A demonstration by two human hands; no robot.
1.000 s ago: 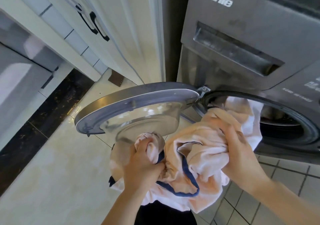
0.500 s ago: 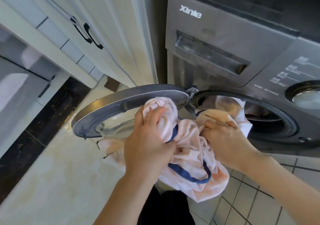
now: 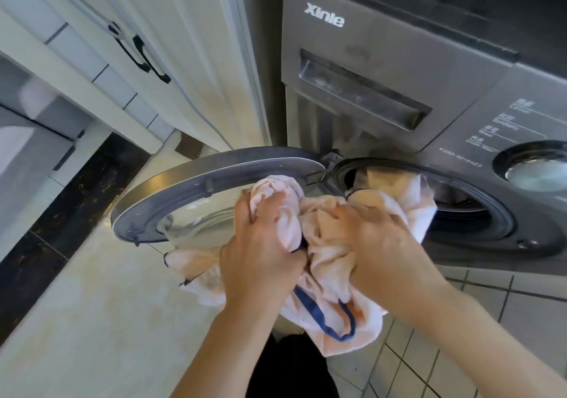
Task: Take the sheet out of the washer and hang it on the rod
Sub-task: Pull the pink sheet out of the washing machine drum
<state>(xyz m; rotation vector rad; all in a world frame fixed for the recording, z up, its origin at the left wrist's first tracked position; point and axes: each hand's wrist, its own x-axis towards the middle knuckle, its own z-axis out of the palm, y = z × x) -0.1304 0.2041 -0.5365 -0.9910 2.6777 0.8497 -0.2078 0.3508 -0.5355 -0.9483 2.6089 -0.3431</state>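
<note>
A pale pink sheet [image 3: 329, 262] with a dark blue hem is bunched in front of the grey front-loading washer [image 3: 399, 90]. Part of it still trails back into the round drum opening [image 3: 460, 201]. My left hand [image 3: 260, 244] grips a twisted wad of the sheet just in front of the open door [image 3: 184, 189]. My right hand [image 3: 380, 244] grips another bundle close beside it, nearer the drum. Loose folds hang below both hands. No rod is in view.
The washer door swings out to the left at hand height. White cabinet doors [image 3: 159, 44] with black handles stand left of the washer. Beige tiled floor [image 3: 92, 321] with a black border strip [image 3: 61, 213] lies below.
Both hands have gathered the sheet closer together and raised it; my left hand rose from below the door to its rim. More sheet is bunched outside the drum.
</note>
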